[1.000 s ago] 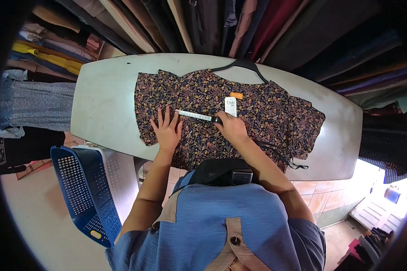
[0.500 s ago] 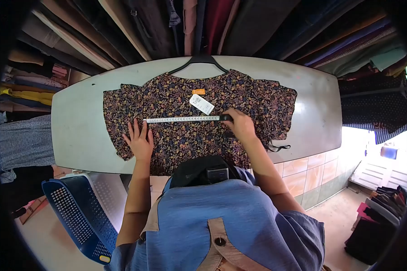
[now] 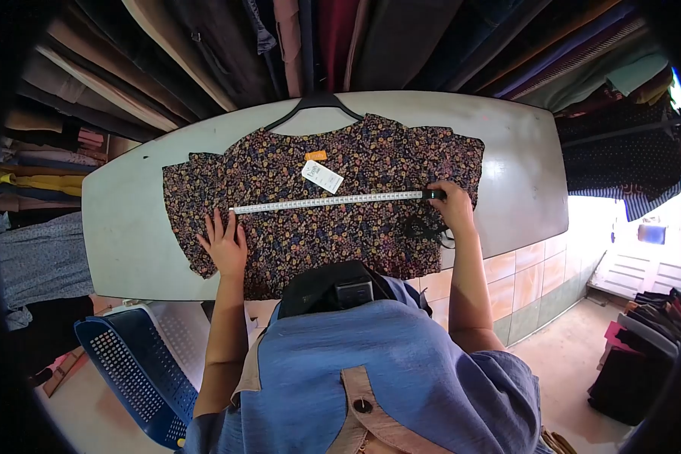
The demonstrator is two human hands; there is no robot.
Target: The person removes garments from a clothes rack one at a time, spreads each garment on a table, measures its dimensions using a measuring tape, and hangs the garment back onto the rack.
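Clothes [image 3: 401,49] edge the pale table [image 3: 518,166], left fingers [image 3: 219,225] spread, right fingers [image 3: 446,189] gripping tape case [image 3: 433,194].

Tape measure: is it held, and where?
The right hand grips the tape measure by its black case; the left hand is at its free end.

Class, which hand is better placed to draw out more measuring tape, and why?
Probably the right hand: it grips the black case, while the left hand is at the other end of the white tape, fingers spread on the floral blouse.
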